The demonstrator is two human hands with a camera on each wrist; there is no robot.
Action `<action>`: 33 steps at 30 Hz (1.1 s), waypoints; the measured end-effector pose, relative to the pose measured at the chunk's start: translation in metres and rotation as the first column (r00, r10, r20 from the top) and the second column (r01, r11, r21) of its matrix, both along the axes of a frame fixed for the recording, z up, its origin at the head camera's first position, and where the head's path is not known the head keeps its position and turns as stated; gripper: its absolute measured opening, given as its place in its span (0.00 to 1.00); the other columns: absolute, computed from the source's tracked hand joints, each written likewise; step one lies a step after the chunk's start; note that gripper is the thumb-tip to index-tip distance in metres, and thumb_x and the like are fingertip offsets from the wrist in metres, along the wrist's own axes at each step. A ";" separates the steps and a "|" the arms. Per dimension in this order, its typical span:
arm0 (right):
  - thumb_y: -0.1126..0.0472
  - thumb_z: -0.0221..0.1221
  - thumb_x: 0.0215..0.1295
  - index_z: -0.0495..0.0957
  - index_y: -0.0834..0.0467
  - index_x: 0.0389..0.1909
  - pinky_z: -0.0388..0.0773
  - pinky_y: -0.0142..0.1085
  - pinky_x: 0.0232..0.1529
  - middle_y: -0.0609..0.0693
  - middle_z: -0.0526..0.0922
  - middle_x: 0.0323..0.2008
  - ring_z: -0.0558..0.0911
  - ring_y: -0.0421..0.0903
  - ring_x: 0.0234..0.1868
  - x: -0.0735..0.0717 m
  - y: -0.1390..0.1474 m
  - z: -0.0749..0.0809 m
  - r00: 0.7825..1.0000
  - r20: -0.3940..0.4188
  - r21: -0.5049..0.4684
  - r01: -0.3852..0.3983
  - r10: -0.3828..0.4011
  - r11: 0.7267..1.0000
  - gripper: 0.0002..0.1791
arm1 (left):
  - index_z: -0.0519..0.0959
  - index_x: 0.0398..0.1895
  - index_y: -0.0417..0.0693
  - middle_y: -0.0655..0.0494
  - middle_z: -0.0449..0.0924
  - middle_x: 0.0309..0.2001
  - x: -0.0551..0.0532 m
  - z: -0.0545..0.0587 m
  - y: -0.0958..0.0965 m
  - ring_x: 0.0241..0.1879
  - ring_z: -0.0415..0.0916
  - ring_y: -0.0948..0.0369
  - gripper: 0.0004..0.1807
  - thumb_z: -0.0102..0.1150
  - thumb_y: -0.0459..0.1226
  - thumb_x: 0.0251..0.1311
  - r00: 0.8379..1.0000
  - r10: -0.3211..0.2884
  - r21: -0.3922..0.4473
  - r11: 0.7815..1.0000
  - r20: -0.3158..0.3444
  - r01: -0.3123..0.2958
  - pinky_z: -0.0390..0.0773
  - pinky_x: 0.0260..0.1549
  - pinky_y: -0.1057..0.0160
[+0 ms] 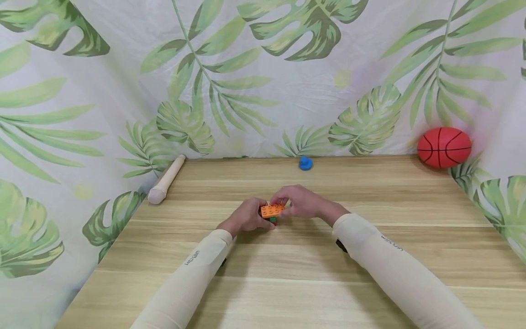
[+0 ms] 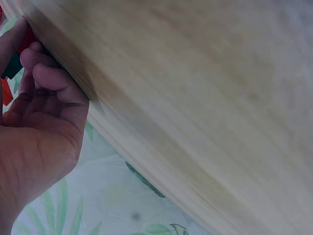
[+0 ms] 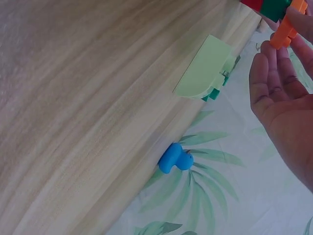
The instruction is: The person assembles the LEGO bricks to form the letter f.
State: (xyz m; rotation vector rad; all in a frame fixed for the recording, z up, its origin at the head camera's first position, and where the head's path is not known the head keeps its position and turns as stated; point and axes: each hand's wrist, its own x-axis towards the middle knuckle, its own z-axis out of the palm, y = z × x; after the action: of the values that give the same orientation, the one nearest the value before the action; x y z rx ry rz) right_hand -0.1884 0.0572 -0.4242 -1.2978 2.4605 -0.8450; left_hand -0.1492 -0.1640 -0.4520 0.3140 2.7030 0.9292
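Above the middle of the table, my two hands meet at a stack of toy building bricks. Its top is an orange brick [image 1: 271, 211] with round studs; below it sit a green brick [image 3: 275, 10] and a red brick [image 2: 28, 41]. My left hand [image 1: 248, 214] grips the stack from the left, thumb in front, its lower fingers curled close to the tabletop. From the right, my right hand [image 1: 302, 202] pinches the orange brick between thumb and fingers. A pale green block [image 3: 205, 68] with darker green bricks on it stands near the right hand, hidden in the head view.
A blue rubber duck [image 1: 305, 163] sits near the wooden table's [image 1: 271, 292] back edge. At the back right corner lies a red basketball [image 1: 444, 147]. A pale bat-like stick [image 1: 166, 179] lies along the left edge. A leaf-patterned cloth [image 1: 246, 91] hangs behind the table.
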 end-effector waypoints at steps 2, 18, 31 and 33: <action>0.66 0.70 0.68 0.86 0.58 0.58 0.85 0.48 0.55 0.54 0.87 0.53 0.85 0.50 0.53 0.001 0.000 0.001 1.000 -0.005 -0.002 -0.004 0.004 1.000 0.19 | 0.84 0.40 0.46 0.57 0.83 0.35 0.000 0.000 0.000 0.34 0.73 0.61 0.17 0.85 0.39 0.54 1.000 0.002 -0.001 1.000 0.003 -0.002 0.74 0.37 0.66; 0.66 0.73 0.65 0.88 0.58 0.53 0.84 0.42 0.54 0.53 0.88 0.50 0.85 0.48 0.48 0.006 -0.001 0.005 0.999 -0.027 0.020 0.030 -0.029 0.999 0.16 | 0.83 0.39 0.46 0.56 0.83 0.34 -0.001 0.000 0.001 0.33 0.73 0.61 0.17 0.84 0.39 0.55 1.000 0.001 -0.015 1.000 0.009 -0.001 0.73 0.34 0.67; 0.66 0.72 0.65 0.88 0.58 0.53 0.84 0.45 0.56 0.54 0.88 0.51 0.85 0.49 0.49 0.007 -0.001 0.002 0.998 -0.035 0.026 0.050 -0.049 0.998 0.16 | 0.83 0.39 0.46 0.55 0.82 0.35 0.000 0.001 0.001 0.33 0.74 0.60 0.17 0.84 0.39 0.55 1.000 0.008 -0.022 1.000 0.008 -0.008 0.73 0.33 0.67; 0.65 0.72 0.65 0.88 0.58 0.53 0.84 0.45 0.56 0.54 0.88 0.51 0.85 0.49 0.49 0.007 -0.001 0.001 0.998 -0.047 0.031 0.051 -0.050 0.998 0.16 | 0.83 0.39 0.46 0.55 0.82 0.35 0.000 0.001 0.001 0.33 0.74 0.60 0.17 0.84 0.39 0.55 1.000 0.008 -0.023 1.000 0.007 -0.008 0.73 0.33 0.66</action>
State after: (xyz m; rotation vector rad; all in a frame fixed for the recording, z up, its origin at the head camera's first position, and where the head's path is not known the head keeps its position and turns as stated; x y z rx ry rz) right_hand -0.1810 0.0558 -0.4230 -1.2629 2.5422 -0.7917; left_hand -0.1492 -0.1633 -0.4514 0.2944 2.7083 0.8984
